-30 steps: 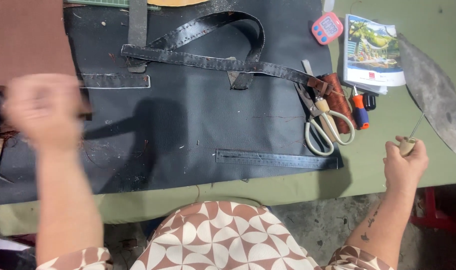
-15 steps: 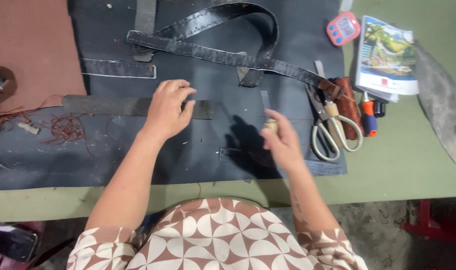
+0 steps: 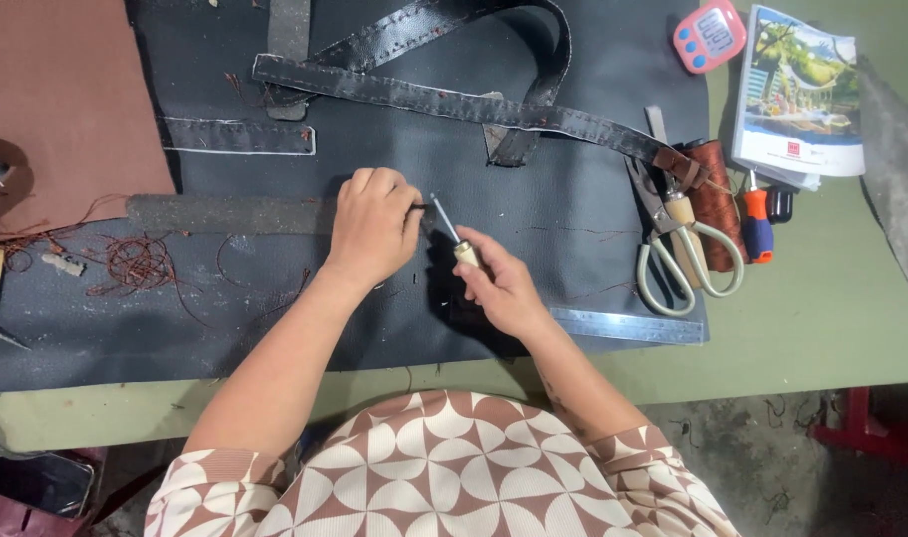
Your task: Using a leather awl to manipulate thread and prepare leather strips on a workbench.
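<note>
Near the middle of the frame the left hand [image 3: 372, 227] presses down, fingers curled, on the right end of a long dark leather strip [image 3: 225, 214] that runs off to the left across a big black leather sheet [image 3: 563, 199]. Just to its right, the right hand [image 3: 501, 286] is closed around the pale wooden handle of an awl [image 3: 450, 235], whose thin metal shaft slants up and left so the tip sits at the strip's end, touching or nearly touching the left fingertips.

A steel ruler [image 3: 628, 325] lies along the sheet's lower right edge, just right of the right wrist. Further right are scissors [image 3: 678, 249] with pale handles, a spool of brown thread [image 3: 715, 194], and an orange-handled tool [image 3: 757, 221]. In the upper right sit a small pink timer [image 3: 709, 36] and a booklet [image 3: 800, 91] on the green table [image 3: 832, 308].

Across the top lie stitched black straps [image 3: 454, 99]. At the left, a tangle of reddish thread scraps [image 3: 136, 264] rests on the sheet, below a brown leather piece [image 3: 56, 99] in the upper left corner.
</note>
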